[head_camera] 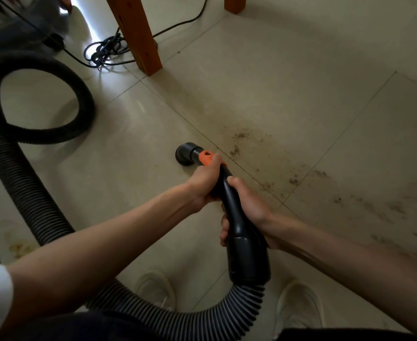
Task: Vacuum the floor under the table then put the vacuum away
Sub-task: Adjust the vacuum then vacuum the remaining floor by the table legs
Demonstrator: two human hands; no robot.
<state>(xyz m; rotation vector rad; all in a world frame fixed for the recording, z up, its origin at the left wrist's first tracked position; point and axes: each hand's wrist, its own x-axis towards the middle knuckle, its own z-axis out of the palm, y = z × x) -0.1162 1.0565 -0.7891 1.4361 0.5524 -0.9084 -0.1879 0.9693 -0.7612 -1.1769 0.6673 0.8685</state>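
At the upper left of the frame sits the grey vacuum body, blurred and partly cut off. Below it the black ribbed hose loops on the tiled floor, runs down the left side and curves along the bottom edge up into the black handle tube. A tangled black power cord lies beside the wooden table leg at upper centre; a second leg shows at the top right. In the centre the left hand grips the tube by its orange collar, just behind the round black nozzle near the floor. The right hand wraps the tube lower down. Dirt specks scatter across the tiles to the right of the nozzle. Two white shoes show at the bottom
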